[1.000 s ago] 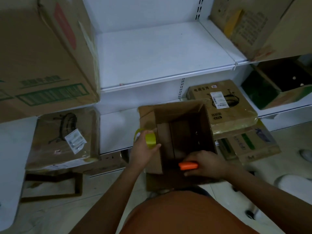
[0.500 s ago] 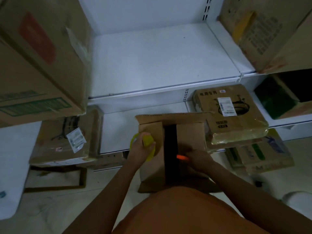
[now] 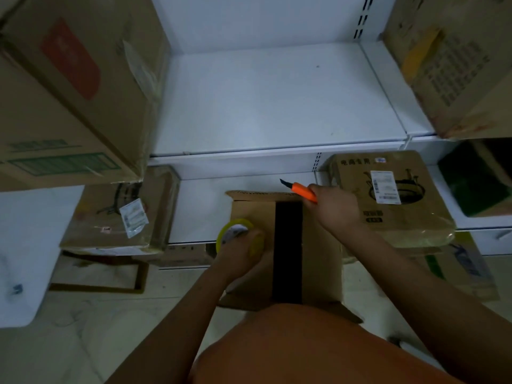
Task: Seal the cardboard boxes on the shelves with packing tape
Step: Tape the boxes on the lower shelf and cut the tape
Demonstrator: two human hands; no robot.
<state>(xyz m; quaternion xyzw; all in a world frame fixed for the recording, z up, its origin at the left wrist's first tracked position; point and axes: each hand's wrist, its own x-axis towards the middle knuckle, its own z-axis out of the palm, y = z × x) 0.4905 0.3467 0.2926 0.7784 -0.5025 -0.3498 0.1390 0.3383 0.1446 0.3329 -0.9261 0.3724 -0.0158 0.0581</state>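
The cardboard box (image 3: 318, 245) sits at 6 o'clock, against your lap, its 2 top flaps folded inward with a dark gap left between them. It looks light and thin-walled, so the flaps will likely sag if you press near the gap; bear down close to the edges instead. Your left hand (image 3: 243, 246) is curled around the yellow tape roll (image 3: 232, 231), resting on the left flap. At 1 o'clock, your right hand (image 3: 336, 209) grasps the orange utility knife (image 3: 303, 192), blade out. Beyond lies the white shelf (image 3: 277, 106).
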